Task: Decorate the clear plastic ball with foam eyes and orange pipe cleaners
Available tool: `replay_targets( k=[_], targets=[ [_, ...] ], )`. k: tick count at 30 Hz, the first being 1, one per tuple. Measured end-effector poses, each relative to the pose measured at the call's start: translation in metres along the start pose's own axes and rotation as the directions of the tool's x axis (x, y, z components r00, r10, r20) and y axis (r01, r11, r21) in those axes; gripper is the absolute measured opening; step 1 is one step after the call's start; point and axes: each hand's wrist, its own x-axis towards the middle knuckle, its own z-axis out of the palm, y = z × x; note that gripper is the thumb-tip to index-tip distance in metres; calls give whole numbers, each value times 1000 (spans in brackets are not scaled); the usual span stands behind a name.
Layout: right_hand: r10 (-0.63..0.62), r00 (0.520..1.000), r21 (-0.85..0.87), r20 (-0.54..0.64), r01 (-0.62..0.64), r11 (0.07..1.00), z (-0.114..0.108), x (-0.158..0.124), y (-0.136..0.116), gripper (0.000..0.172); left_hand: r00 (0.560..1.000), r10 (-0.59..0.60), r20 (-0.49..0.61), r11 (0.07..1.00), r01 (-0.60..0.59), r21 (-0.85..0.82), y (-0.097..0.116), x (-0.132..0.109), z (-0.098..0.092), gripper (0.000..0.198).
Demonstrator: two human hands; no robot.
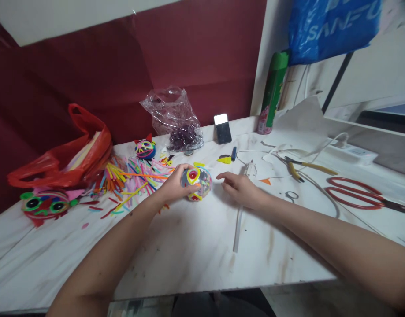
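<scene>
My left hand (176, 182) is closed on the left side of a round craft ball (205, 179). The ball is partly clear with coloured bits showing, and has red-and-yellow eye shapes on it. To its right, my right hand (238, 188) hovers apart from the ball. Its index finger is stretched out, the others are loosely bent, and nothing shows in them. Just behind that hand is a white glue gun (250, 171), partly hidden, with a glue stick (237, 233) emerging towards the table's front. A yellow cut piece (224, 160) lies beyond the ball.
Fuzzy craft stems (132, 176) spread across the left, near a red bag (93, 145) and two finished craft balls, one red (45, 206), one blue (146, 150). Pliers (293, 169), red-handled scissors (354, 193) and cables lie right. A green spray can (273, 92) stands behind.
</scene>
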Motion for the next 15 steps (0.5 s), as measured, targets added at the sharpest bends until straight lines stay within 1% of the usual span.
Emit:
replay_targets(
  k=[2, 5, 7, 10, 15],
  targets=[
    [0, 1000, -4, 3, 0, 1000, 0, 0, 0, 32, 1000, -12, -5, 999, 12, -30, -5, 2, -2, 55],
    [3, 1000, -6, 15, -3, 1000, 1, 0, 0, 33, 999, -36, -9, 995, 35, -93, -12, 4, -5, 41],
    [-3, 1000, -8, 22, 3, 1000, 2, 0, 1, 33, 999, -35, -21, 992, 32, -122, -14, 5, -5, 36],
    [-20, 1000, -6, 24, 20, 1000, 3, 0, 2, 33, 998, -30, -47, 991, 24, -134, -14, 4, -2, 37],
    [-30, 999, -14, 21, 30, 999, 4, -1, 1, 33, 999, -10, -33, 990, 5, -142, -11, 2, 1, 41]
  ],
)
